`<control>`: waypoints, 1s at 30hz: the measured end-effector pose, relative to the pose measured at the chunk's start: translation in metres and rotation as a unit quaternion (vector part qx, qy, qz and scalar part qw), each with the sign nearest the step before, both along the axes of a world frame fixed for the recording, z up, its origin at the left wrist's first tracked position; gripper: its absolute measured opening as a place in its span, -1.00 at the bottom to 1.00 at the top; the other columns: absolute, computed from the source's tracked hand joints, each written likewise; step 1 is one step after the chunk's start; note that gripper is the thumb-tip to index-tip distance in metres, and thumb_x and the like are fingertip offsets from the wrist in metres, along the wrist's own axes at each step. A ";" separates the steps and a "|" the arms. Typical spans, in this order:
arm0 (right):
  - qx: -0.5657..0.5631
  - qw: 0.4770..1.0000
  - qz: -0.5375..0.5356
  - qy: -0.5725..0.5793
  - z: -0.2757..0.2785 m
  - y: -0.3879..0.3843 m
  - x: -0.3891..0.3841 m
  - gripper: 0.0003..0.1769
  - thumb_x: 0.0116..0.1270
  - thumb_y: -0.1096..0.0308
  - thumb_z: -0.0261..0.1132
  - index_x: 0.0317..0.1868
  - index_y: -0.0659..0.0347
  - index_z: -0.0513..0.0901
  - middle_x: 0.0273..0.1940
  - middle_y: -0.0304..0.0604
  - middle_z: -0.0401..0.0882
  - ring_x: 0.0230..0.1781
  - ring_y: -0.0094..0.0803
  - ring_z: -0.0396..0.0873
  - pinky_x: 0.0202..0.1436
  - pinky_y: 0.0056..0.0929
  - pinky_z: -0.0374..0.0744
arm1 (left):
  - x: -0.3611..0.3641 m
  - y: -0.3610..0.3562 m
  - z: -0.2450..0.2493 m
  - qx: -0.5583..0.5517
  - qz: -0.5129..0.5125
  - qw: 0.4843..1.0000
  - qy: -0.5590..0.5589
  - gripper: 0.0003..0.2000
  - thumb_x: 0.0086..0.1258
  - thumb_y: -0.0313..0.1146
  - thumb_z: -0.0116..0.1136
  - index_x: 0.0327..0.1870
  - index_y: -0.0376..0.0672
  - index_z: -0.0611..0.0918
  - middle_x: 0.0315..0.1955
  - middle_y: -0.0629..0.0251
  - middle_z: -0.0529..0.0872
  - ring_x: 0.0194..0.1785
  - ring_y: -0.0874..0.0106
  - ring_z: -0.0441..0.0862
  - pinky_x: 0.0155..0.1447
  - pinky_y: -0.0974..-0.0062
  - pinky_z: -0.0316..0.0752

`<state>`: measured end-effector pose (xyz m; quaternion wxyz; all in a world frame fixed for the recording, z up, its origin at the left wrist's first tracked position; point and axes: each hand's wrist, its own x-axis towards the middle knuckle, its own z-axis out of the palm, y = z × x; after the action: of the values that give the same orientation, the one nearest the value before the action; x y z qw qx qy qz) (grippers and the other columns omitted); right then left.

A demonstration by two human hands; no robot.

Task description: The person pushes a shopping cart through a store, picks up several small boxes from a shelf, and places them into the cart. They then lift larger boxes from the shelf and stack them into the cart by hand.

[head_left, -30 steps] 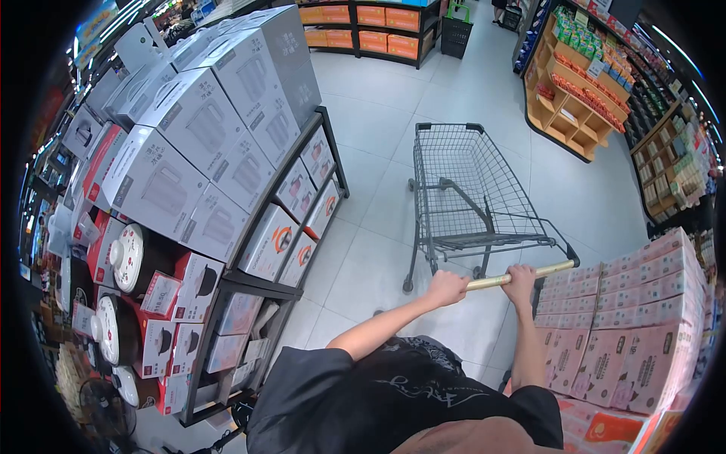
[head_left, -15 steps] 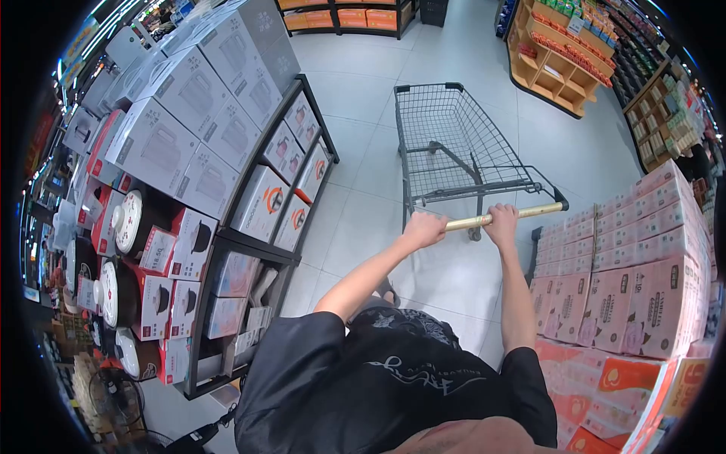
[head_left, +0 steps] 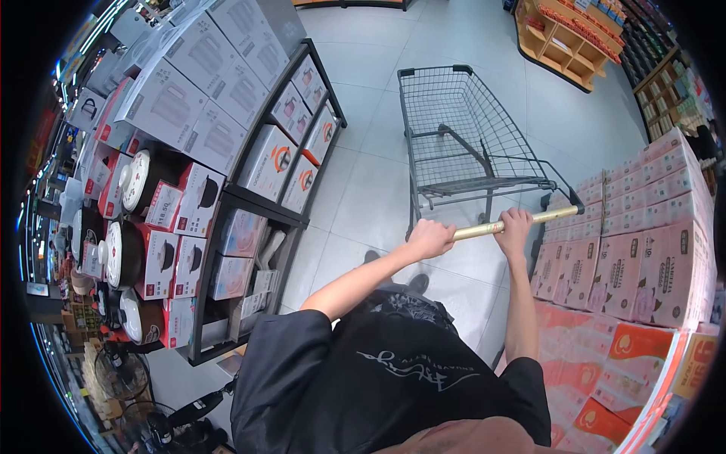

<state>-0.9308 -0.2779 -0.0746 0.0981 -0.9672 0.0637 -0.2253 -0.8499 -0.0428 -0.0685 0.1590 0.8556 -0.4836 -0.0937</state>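
Observation:
An empty wire shopping cart (head_left: 473, 129) stands in front of me on the tiled floor, its basket pointing away. Its yellowish handle bar (head_left: 478, 229) runs crosswise near my body. My left hand (head_left: 432, 238) is closed around the bar's left end. Further right, my right hand (head_left: 514, 228) grips the same bar, with the fingers wrapped over it. Both forearms are bare and stretched forward from black sleeves.
On the left, a black-framed shelf (head_left: 227, 193) holds kettle boxes (head_left: 162, 106) and pots (head_left: 140, 181). Stacked pink cartons (head_left: 643, 265) rise at the right, close to the cart handle. A wooden display stand (head_left: 563, 45) is ahead to the right. Fans (head_left: 121, 371) stand at the lower left.
The shelf, cartons and display stand have shifted in view as I moved forward with the cart. The handle and my hands sit slightly lower and further right. Both hands keep their grip.

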 end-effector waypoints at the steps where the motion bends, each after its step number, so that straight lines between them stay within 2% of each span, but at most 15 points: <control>1: 0.000 1.000 -0.002 0.002 0.001 0.006 -0.011 -0.85 -0.18 0.40 0.32 -0.53 0.13 0.52 -0.41 -0.20 0.44 -0.24 -0.18 0.40 0.07 -0.19 0.29 | -0.011 0.006 -0.001 -0.007 0.000 1.000 0.009 -0.74 0.22 -0.12 0.14 -0.36 -0.13 0.49 -0.68 0.20 0.61 -0.57 0.12 0.61 -0.51 0.13 0.43; 5: -0.013 0.999 -0.005 0.033 -0.007 0.026 -0.054 -0.83 -0.19 0.39 0.33 -0.51 0.12 0.53 -0.41 -0.21 0.44 -0.23 -0.18 0.40 0.07 -0.19 0.29 | -0.054 0.025 -0.012 -0.075 -0.004 0.997 0.022 -0.71 0.22 -0.10 0.13 -0.34 -0.16 0.47 -0.57 0.21 0.60 -0.60 0.11 0.58 -0.55 0.14 0.41; 6: -0.009 0.998 -0.003 0.058 -0.009 0.031 -0.064 -0.81 -0.20 0.37 0.35 -0.49 0.11 0.54 -0.39 -0.22 0.45 -0.20 -0.18 0.40 0.08 -0.18 0.29 | -0.064 0.033 -0.011 -0.096 0.010 0.994 0.043 -0.69 0.20 -0.12 0.16 -0.30 -0.20 0.46 -0.37 0.17 0.58 -0.51 0.12 0.59 -0.48 0.16 0.43; 9: -0.017 0.994 0.006 0.112 -0.008 0.055 -0.089 -0.80 -0.21 0.36 0.36 -0.49 0.11 0.55 -0.35 -0.21 0.46 -0.17 -0.16 0.39 0.09 -0.16 0.28 | -0.084 0.067 -0.027 -0.209 -0.021 0.975 0.067 -0.67 0.13 -0.18 0.19 -0.25 -0.24 0.44 -0.21 0.09 0.51 -0.35 0.10 0.59 -0.28 0.15 0.46; 10: -0.015 0.986 -0.004 0.165 -0.005 0.064 -0.099 -0.70 -0.24 0.35 0.39 -0.39 0.09 0.57 -0.30 -0.21 0.49 -0.09 -0.16 0.39 0.18 -0.11 0.27 | -0.089 0.084 -0.030 -0.223 -0.082 0.969 0.072 -0.64 0.08 -0.20 0.24 -0.23 -0.25 0.46 -0.16 0.10 0.48 -0.12 0.13 0.52 -0.01 0.16 0.40; 13: -0.065 0.980 0.040 0.185 0.015 0.136 -0.116 -0.59 -0.26 0.34 0.42 -0.27 0.07 0.57 -0.26 -0.20 0.50 0.00 -0.14 0.38 0.28 -0.07 0.24 | -0.099 0.142 -0.027 -0.219 -0.158 0.962 0.046 -0.54 0.07 -0.20 0.26 -0.07 -0.29 0.46 -0.11 0.10 0.46 0.11 0.13 0.41 0.21 0.13 0.26; 14: -0.048 0.974 0.076 0.209 0.020 0.171 -0.116 -0.53 -0.28 0.31 0.44 -0.22 0.07 0.56 -0.24 -0.19 0.52 0.02 -0.17 0.40 0.31 -0.06 0.21 | -0.101 0.161 -0.039 -0.235 -0.161 0.949 0.136 -0.48 0.06 -0.19 0.27 -0.01 -0.32 0.43 0.00 0.01 0.41 0.24 0.07 0.30 0.34 -0.02 0.10; 15: -0.031 0.965 0.112 0.233 0.023 0.209 -0.113 -0.47 -0.29 0.28 0.46 -0.18 0.06 0.55 -0.22 -0.19 0.53 0.04 -0.19 0.41 0.35 -0.05 0.19 | -0.098 0.179 -0.039 -0.257 -0.153 0.945 0.129 -0.48 0.06 -0.20 0.27 -0.01 -0.33 0.42 0.03 -0.01 0.40 0.26 0.05 0.29 0.36 -0.03 0.08; 17: -0.022 0.958 0.174 0.228 0.014 0.264 -0.108 -0.56 -0.22 0.21 0.45 -0.25 0.07 0.55 -0.34 -0.17 0.55 -0.16 -0.20 0.51 0.17 -0.13 0.32 | -0.089 0.215 -0.037 -0.300 -0.135 0.937 0.115 -0.46 0.06 -0.20 0.27 0.00 -0.34 0.40 0.09 -0.05 0.36 0.29 0.03 0.27 0.39 -0.04 0.03; 20: 0.028 0.936 0.083 0.341 0.013 0.293 -0.128 -0.63 -0.19 0.15 0.47 -0.38 0.08 0.54 -0.46 -0.21 0.58 -0.36 -0.22 0.55 -0.07 -0.20 0.40 | -0.091 0.270 -0.068 -0.277 -0.021 0.940 0.196 -0.48 0.13 -0.19 0.25 0.03 -0.33 0.39 0.14 -0.07 0.32 0.21 -0.01 0.36 0.27 0.13 0.29; 21: 0.022 0.942 0.093 0.323 0.012 0.300 -0.128 -0.65 -0.16 0.14 0.46 -0.42 0.09 0.53 -0.50 -0.21 0.57 -0.39 -0.22 0.56 -0.12 -0.21 0.40 | -0.084 0.290 -0.086 -0.241 0.009 0.943 0.230 -0.52 0.18 -0.20 0.22 0.02 -0.32 0.40 0.10 -0.04 0.36 0.07 0.00 0.45 0.09 0.19 0.42; 22: 0.019 0.946 0.095 0.308 0.010 0.308 -0.128 -0.66 -0.14 0.12 0.45 -0.46 0.09 0.52 -0.54 -0.21 0.56 -0.43 -0.21 0.57 -0.16 -0.23 0.40 | -0.077 0.308 -0.110 -0.221 0.042 0.947 0.229 -0.60 0.22 -0.21 0.20 -0.06 -0.32 0.44 -0.06 -0.02 0.47 -0.07 0.03 0.52 -0.04 0.20 0.45; 23: 0.016 0.951 0.098 0.294 0.011 0.315 -0.135 -0.66 -0.11 0.10 0.45 -0.49 0.10 0.51 -0.58 -0.21 0.55 -0.46 -0.21 0.58 -0.21 -0.25 0.40 | -0.076 0.330 -0.141 -0.179 0.064 0.949 0.252 -0.61 0.22 -0.15 0.19 -0.20 -0.32 0.42 -0.20 0.00 0.49 -0.12 0.02 0.51 -0.11 0.18 0.44; 26: 0.038 0.942 0.111 0.313 0.006 0.330 -0.148 -0.68 -0.09 0.12 0.43 -0.49 0.10 0.50 -0.56 -0.20 0.57 -0.45 -0.21 0.58 -0.19 -0.25 0.44 | -0.070 0.396 -0.170 -0.045 0.102 0.941 0.321 -0.64 0.26 -0.11 0.15 -0.30 -0.30 0.44 -0.31 -0.02 0.53 -0.15 0.01 0.52 -0.10 0.15 0.43; 30: 0.043 0.948 0.126 0.289 0.001 0.343 -0.185 -0.69 -0.11 0.12 0.43 -0.49 0.09 0.51 -0.58 -0.23 0.55 -0.49 -0.22 0.57 -0.25 -0.24 0.44 | -0.078 0.446 -0.203 0.024 0.117 0.943 0.312 -0.63 0.26 -0.10 0.16 -0.32 -0.31 0.48 -0.34 -0.02 0.57 -0.17 0.03 0.55 -0.11 0.16 0.44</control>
<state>-1.1156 0.0652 -0.0733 0.1441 -0.9860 -0.0233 0.0806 -0.9279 0.4030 -0.2715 0.2914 0.8376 -0.3040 -0.3480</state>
